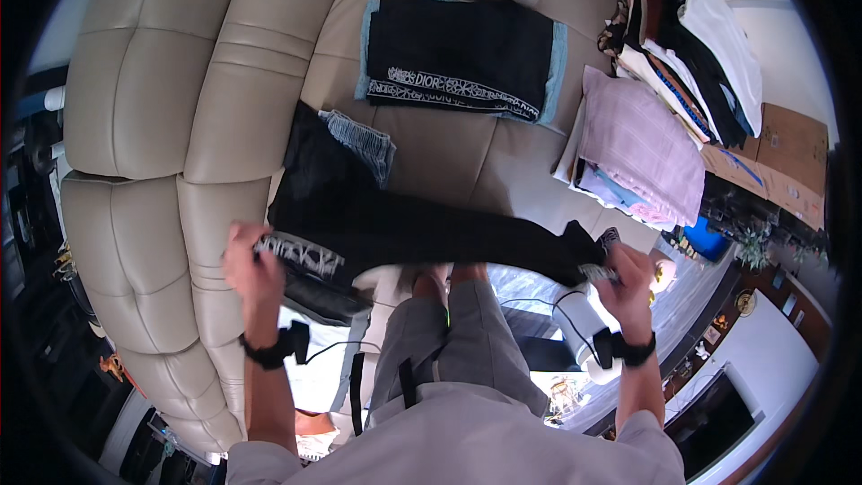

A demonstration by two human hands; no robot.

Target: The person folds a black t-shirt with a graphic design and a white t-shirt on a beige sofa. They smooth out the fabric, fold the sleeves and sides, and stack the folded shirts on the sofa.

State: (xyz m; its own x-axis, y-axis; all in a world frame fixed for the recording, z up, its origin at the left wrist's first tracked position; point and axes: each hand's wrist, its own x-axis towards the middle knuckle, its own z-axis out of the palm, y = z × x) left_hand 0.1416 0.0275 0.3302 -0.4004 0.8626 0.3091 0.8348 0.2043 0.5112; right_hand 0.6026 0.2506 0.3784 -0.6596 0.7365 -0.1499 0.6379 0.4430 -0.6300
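A black garment (431,225), with white-patterned bands at its edges, is stretched sideways in front of my legs. My left hand (254,263) grips its banded edge at the left. At the other end, my right hand (626,279) pinches a bunched corner. Part of the cloth rises onto the sofa on the left and partly covers a ribbed blue-grey garment (367,145). Beyond it, folded black cloth (465,37) with a lettered white border lies on the sofa seat. Light blue fabric (555,74) shows at its sides.
The beige leather sofa (158,101) curves along the left and far side. A pile topped by pink cloth (640,135) sits at the right, beside a tall clothes stack (700,60) and cardboard boxes (788,148). Cables run from black bands at both my wrists.
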